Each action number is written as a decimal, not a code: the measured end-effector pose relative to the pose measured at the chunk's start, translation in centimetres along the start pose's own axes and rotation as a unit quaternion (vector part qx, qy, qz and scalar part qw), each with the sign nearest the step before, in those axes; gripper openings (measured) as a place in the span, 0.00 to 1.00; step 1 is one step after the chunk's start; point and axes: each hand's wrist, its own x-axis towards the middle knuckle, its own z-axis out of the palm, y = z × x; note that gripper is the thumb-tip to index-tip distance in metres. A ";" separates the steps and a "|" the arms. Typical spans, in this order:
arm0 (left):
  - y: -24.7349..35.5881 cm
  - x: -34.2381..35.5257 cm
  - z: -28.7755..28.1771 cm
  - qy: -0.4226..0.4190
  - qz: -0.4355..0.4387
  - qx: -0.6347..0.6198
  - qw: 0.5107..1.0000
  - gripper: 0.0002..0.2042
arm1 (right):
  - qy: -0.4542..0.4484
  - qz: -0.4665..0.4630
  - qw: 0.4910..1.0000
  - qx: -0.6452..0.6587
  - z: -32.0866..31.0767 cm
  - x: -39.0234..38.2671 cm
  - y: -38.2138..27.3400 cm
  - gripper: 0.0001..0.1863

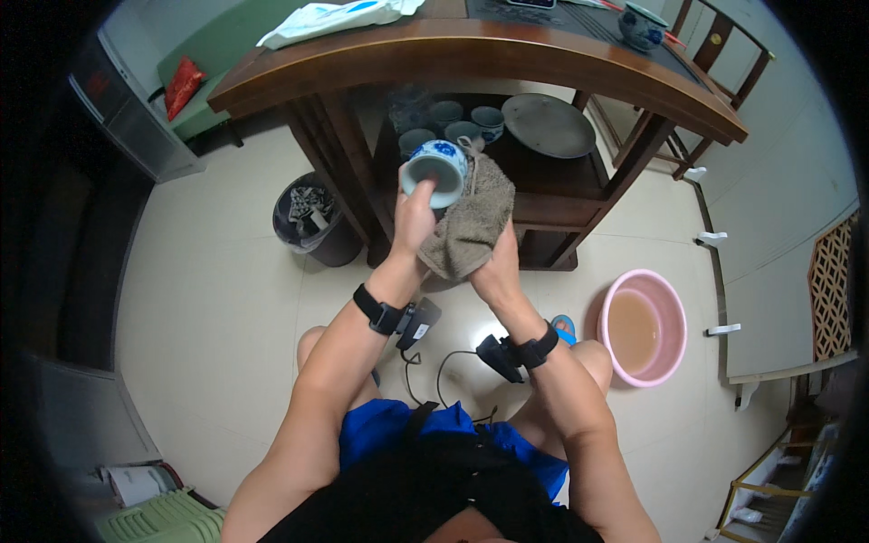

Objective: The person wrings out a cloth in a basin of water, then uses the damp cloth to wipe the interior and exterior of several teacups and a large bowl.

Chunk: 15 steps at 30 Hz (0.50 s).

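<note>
A blue-and-white porcelain cup (450, 152) is tilted in front of the table's lower shelf, its pale mouth turned toward me. My left hand (415, 215) grips it, thumb inside the rim and the other fingers mostly hidden. A grey-brown towel (482, 204) lies against the cup's right side. Under the towel is my right hand (500, 270), closed on the cloth, its fingers largely covered.
Several cups (487, 121) and a round dark tray (549, 126) stand on the shelf of the wooden table (471, 50). A waste bin (337, 242) stands left; a pink basin (674, 337) of murky water sits right. Cables (441, 373) hang between my wrist devices.
</note>
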 end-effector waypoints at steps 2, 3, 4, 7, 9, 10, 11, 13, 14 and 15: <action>-0.5 0.4 -1.0 -0.056 -0.083 0.033 0.994 0.13 | 0.021 -0.058 0.997 -0.047 0.1 0.6 -1.4 0.30; -0.8 0.2 -1.4 -0.053 -0.084 0.034 0.994 0.13 | 0.046 -0.118 0.987 -0.096 0.1 0.9 -1.8 0.30; -0.9 -0.4 -1.1 -0.068 -0.108 0.041 0.991 0.14 | 0.048 -0.113 0.988 -0.097 -0.3 1.2 -1.9 0.30; -0.5 -0.9 -0.7 -0.101 -0.156 0.098 0.978 0.15 | 0.061 -0.107 0.980 -0.154 -2.1 2.1 -2.3 0.32; -1.5 -1.1 -0.6 -0.137 -0.143 0.197 0.960 0.14 | 0.049 0.039 0.994 -0.086 -4.2 2.5 -1.0 0.26; -1.5 -1.3 -0.1 -0.141 -0.148 0.197 0.959 0.14 | 0.044 0.095 0.994 -0.025 -5.7 3.0 -0.4 0.23; -1.3 -1.5 0.4 -0.161 -0.220 0.200 0.941 0.14 | 0.074 0.105 0.992 0.006 -7.2 3.1 0.5 0.19; -1.7 -1.4 0.5 -0.180 -0.297 0.160 0.924 0.14 | 0.173 0.135 0.968 0.125 -8.6 3.6 1.0 0.12; -2.3 -0.8 0.6 -0.157 -0.308 0.104 0.933 0.17 | 0.207 0.143 0.958 0.137 -9.8 4.1 1.8 0.13; -2.4 -0.1 0.5 -0.154 -0.326 0.102 0.927 0.19 | 0.230 0.130 0.938 0.223 -11.0 3.9 2.3 0.14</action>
